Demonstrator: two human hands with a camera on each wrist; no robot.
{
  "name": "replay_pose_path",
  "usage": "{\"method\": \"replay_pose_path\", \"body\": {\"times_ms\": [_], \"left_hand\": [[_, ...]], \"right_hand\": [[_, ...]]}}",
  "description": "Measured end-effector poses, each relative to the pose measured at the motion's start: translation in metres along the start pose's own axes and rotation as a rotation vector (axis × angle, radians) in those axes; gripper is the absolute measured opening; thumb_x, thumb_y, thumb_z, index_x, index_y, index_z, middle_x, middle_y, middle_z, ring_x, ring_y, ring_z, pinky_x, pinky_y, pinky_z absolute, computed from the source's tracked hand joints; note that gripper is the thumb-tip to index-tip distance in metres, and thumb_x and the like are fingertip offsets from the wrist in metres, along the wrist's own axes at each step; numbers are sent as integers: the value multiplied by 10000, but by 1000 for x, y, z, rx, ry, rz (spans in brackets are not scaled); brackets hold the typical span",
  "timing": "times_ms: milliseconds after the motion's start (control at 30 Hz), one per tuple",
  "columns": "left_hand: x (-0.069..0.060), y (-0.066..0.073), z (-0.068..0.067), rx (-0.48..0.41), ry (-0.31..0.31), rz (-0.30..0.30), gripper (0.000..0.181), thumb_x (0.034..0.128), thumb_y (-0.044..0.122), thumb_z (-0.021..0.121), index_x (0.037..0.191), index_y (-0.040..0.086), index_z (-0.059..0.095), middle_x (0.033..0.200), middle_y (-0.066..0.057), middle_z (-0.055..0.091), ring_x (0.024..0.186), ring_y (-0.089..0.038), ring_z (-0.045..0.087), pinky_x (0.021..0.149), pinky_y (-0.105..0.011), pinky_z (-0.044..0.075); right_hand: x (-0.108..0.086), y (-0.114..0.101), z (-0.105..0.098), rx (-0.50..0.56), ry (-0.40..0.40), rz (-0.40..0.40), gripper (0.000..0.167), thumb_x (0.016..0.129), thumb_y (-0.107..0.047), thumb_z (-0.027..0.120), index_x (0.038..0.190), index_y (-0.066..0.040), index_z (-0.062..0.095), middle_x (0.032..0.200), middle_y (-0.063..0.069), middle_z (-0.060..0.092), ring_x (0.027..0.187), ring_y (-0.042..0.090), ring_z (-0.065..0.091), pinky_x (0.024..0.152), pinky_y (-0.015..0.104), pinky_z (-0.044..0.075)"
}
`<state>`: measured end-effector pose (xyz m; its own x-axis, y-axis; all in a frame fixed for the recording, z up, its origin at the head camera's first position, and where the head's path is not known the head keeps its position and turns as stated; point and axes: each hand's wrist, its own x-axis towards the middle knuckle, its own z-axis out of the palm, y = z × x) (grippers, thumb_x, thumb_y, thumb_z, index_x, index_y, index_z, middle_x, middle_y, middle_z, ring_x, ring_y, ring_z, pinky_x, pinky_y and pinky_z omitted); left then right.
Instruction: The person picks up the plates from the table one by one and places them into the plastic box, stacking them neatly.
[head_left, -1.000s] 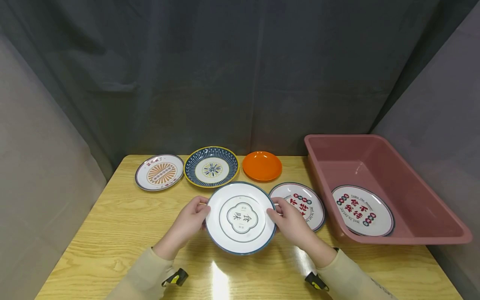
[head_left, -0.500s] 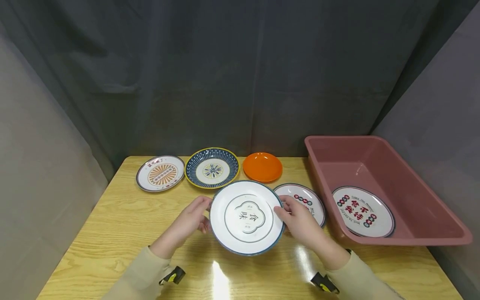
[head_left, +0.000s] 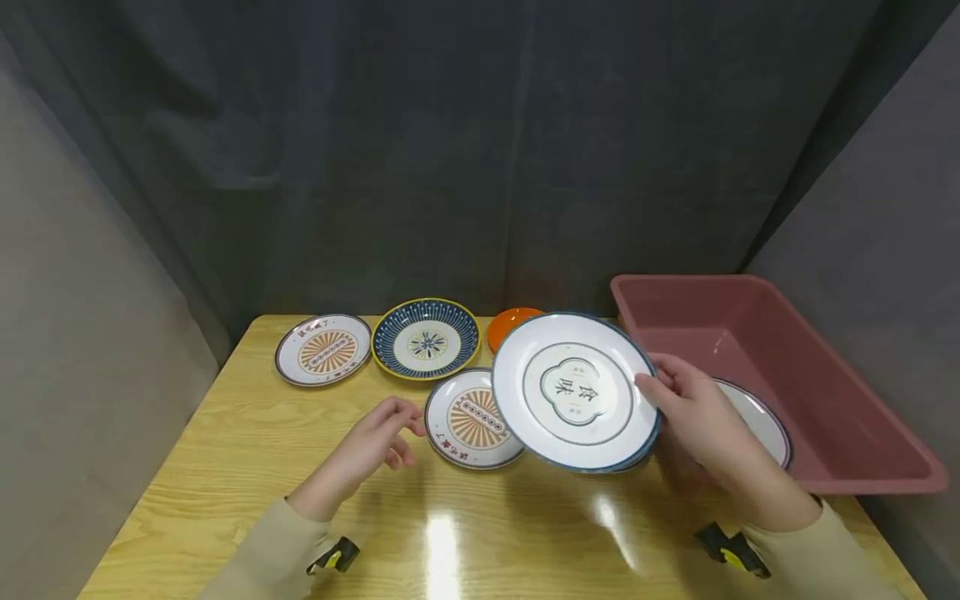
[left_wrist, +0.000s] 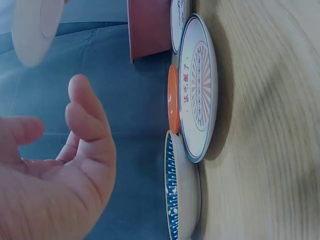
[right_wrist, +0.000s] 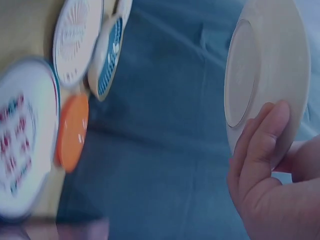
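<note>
My right hand (head_left: 701, 417) grips the right rim of a white plate (head_left: 573, 392) with a blue edge, thumb on top and fingers beneath, as the plate's pale underside (right_wrist: 272, 60) in the right wrist view confirms. It is held up over the table, hiding part of the orange plate (head_left: 510, 325) and nearly all of a plate with red characters (right_wrist: 20, 140). My left hand (head_left: 375, 446) holds nothing; its fingers are loosely bent, close to the left edge of a plate with an orange sunburst (head_left: 468, 421) on the table.
A pink plastic tub (head_left: 840, 400) stands at the right with a white plate (head_left: 757, 421) inside, partly behind my right forearm. Along the back of the wooden table (head_left: 247, 467) lie another sunburst plate (head_left: 322, 350) and a blue-patterned dish (head_left: 426, 340) with a yellow rim.
My left hand has let go of the white plate. My right hand has carried it right and upward, towards the tub, uncovering the sunburst plate in the middle.
</note>
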<state>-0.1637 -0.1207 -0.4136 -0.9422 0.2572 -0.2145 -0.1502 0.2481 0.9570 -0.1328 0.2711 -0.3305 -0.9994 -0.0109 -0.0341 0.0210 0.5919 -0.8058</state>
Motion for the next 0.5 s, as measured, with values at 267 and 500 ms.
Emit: {"method": "replay_pose_path", "body": {"times_ms": [267,500], "left_hand": [[-1,-5,-4,29,16,-26,282,1086,240,470,1211,-4,536,1085,-112,641,697,-167,624,639,-275,482],[-1,-10,-8,50,20,-20,276,1084,230,475,1197,-12,544,1084,-115,647,706,-171,630,663,-299,489]], "right_hand": [[9,26,-67,-53,63,32,664,1110,-389,407,1555,91,296,1021,-46,651,786,-6,631,676,204,550],[21,58,-117,-141,97,158,767,1096,-501,322,1595,67,193,1154,132,597,862,-19,546,674,178,486]]}}
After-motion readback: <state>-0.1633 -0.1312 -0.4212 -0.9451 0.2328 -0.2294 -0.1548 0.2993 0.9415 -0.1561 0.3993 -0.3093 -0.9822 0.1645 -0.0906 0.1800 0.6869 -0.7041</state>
